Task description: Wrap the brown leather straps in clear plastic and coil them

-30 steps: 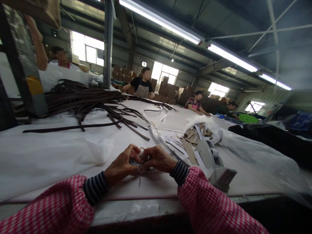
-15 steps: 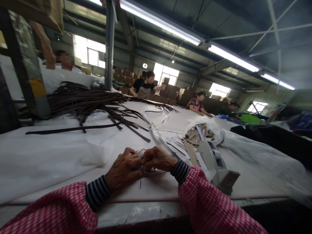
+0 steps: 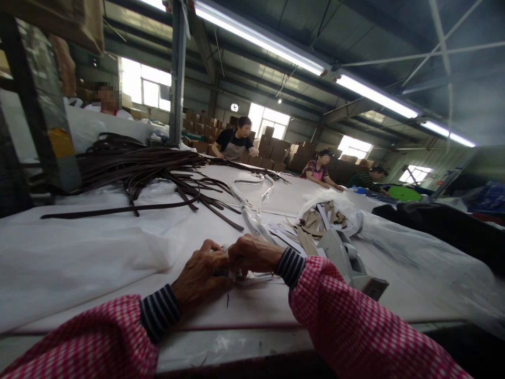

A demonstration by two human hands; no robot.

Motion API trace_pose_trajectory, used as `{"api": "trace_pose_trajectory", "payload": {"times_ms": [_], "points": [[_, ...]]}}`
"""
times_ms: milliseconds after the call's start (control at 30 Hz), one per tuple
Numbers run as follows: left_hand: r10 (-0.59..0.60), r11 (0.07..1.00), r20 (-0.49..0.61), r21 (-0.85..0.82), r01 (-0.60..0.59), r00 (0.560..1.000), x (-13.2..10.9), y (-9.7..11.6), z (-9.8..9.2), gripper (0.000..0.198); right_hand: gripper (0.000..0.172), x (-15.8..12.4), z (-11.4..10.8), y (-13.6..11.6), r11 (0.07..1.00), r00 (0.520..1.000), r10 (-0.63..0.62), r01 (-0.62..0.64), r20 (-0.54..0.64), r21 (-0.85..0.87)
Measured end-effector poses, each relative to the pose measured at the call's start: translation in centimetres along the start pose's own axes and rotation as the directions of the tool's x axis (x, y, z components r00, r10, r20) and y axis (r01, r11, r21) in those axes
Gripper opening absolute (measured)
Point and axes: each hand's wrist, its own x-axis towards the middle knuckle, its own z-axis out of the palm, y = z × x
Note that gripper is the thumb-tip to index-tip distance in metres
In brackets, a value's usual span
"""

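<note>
My left hand [image 3: 203, 271] is closed around a small bundle in clear plastic [image 3: 256, 277], low over the white table near its front edge. My right hand [image 3: 252, 253] bends down against it from the other side, its fingertips pinching at the plastic beside the left fingers. What lies inside the bundle is mostly covered by my hands; a dark edge shows between them. Beyond them lies a dark strap in a clear plastic sleeve [image 3: 254, 216], bent into a loop. A grey tape dispenser [image 3: 347, 258] stands right of my right forearm.
Many dark brown straps [image 3: 130, 163] are heaped at the back left, by a metal post [image 3: 59, 126]. A plastic bag of beige and white strips [image 3: 327, 216] lies open at the right. Clear plastic sheeting [image 3: 426, 258] spreads further right. Several co-workers are at the far side.
My right hand has shifted slightly left and up, its wrist raised, and more of the plastic shows beneath it. The left hand stays almost in place.
</note>
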Motion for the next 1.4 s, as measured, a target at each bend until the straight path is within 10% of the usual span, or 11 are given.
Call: {"api": "trace_pose_trajectory", "payload": {"times_ms": [133,467,767,967,1400], "points": [[-0.017,1.000,-0.002,0.002,0.017,1.000,-0.1,-0.1,0.1,0.008,0.007,-1.3,1.7,-1.0,0.918,0.976,-0.144,0.070,-0.162,-0.391],[0.080,0.996,0.039,0.031,-0.081,0.996,-0.3,-0.9,0.4,0.021,0.012,-3.1,6.3,0.0,0.751,0.891,-0.377,0.133,-0.254,-0.647],[0.017,0.999,-0.035,0.035,-0.016,0.999,-0.6,-1.1,1.4,0.012,0.017,-3.4,9.7,-1.3,0.939,0.801,-0.172,-0.043,-0.573,-0.342],[-0.093,0.993,0.012,-0.075,0.094,0.996,-0.4,-0.9,0.4,0.018,0.043,-5.8,10.4,-2.4,0.968,0.842,-0.071,-0.072,-0.535,-0.242],[-0.105,0.990,0.006,-0.098,0.105,0.994,-0.6,-1.1,0.0,0.025,0.037,-5.6,10.7,-2.2,0.947,0.832,-0.070,-0.118,-0.550,-0.300]]}}
